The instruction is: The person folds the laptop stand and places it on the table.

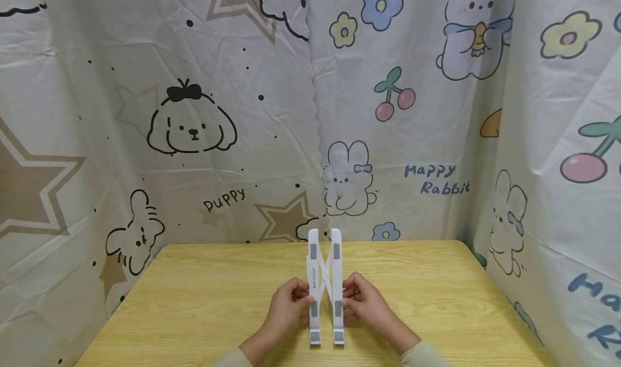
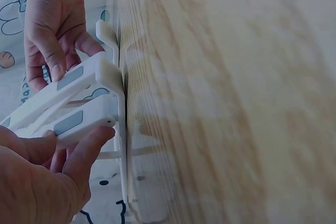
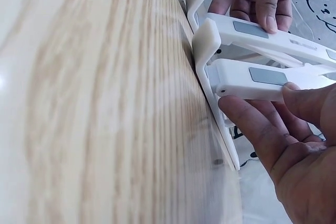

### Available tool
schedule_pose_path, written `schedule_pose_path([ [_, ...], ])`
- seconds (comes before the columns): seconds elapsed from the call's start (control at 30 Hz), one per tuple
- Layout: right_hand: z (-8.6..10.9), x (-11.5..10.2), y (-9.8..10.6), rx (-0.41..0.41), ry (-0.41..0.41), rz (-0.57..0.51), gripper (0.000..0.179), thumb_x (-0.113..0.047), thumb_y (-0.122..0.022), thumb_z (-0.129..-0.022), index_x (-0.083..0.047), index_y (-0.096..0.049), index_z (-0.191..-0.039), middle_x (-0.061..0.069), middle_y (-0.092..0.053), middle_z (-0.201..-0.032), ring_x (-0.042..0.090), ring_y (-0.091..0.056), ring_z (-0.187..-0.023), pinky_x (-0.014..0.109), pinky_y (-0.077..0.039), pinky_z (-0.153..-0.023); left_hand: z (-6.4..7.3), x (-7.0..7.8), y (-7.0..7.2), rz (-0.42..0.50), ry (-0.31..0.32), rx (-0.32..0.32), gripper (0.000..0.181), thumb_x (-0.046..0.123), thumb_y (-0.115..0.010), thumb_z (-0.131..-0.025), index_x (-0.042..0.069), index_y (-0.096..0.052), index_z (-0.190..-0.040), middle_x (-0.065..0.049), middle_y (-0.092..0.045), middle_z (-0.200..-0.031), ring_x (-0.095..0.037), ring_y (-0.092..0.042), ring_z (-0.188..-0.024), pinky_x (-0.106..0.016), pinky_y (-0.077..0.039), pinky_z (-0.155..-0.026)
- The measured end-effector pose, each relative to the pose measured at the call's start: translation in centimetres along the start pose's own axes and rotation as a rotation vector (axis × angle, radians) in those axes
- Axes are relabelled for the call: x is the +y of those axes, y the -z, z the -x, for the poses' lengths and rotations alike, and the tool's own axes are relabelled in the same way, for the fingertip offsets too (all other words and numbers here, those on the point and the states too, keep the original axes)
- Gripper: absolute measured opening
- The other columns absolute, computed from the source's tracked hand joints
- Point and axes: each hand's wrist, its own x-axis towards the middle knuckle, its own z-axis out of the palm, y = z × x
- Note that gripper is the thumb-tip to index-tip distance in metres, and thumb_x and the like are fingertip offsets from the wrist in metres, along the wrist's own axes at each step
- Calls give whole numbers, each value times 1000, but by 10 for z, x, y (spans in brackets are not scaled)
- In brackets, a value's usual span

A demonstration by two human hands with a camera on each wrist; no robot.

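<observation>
A white folding laptop stand is on the wooden table, its two long rails close together and joined by crossed bars. Grey pads line the rails. My left hand grips the left rail from its outer side, thumb on top near a pad. Opposite it, my right hand pinches the right rail the same way. In the left wrist view, the stand's upturned lips show close to the wood surface. Seen from the right wrist, the thumb presses beside a grey pad, with fingers curled under the rail.
The yellow wood-grain table spreads out on both sides of the stand. Behind it and at the sides hangs a pale curtain printed with puppies, rabbits, stars and flowers.
</observation>
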Motion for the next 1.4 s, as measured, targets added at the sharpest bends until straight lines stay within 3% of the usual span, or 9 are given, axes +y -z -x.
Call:
schedule_pose_path([
  [0.37,-2,-1,-12,19,23,-17,25,5,-64,-96,-2,-52,-116,16,-60,-102,22,-65,-88,47,-65,-65,-2,1,-6,-6,-7,-3,14,-4,-71,-92,0,-64,-104,-11,-59,-96,-20,-57,-85,-44,-64,-58],
  [0.63,-3,-2,-20,31,27,-23,25,6,-65,-96,-3,-52,-115,16,-60,-102,23,-65,-87,47,-65,-63,-6,-3,-11,-31,-57,-35,11,-4,-68,-93,1,-63,-102,-10,-58,-94,-19,-56,-83,-43,-64,-59],
  [0.97,-5,-4,-19,18,24,-8,23,5,-66,-95,-2,-53,-113,16,-62,-102,23,-66,-88,46,-65,-66,-9,-3,-7,-71,-57,-48,10,-2,-70,-93,1,-63,-101,-10,-59,-94,-19,-57,-85,-41,-64,-64],
  [1.2,-14,-25,4,-61,112,388,18,-10,-77,-92,-6,-65,-103,8,-71,-99,16,-67,-85,25,-58,-67,-3,0,-3,-48,-15,-79,17,10,-70,-97,-1,-65,-108,-9,-65,-96,-17,-60,-84,-36,-64,-68],
  [1.4,-30,-65,39,-111,116,564,21,-20,-78,-92,-10,-73,-110,8,-73,-112,17,-70,-92,30,-60,-74,9,1,-3,-120,-36,-142,40,19,-75,-95,-6,-63,-125,-11,-69,-105,-18,-64,-90,-26,-58,-70],
])
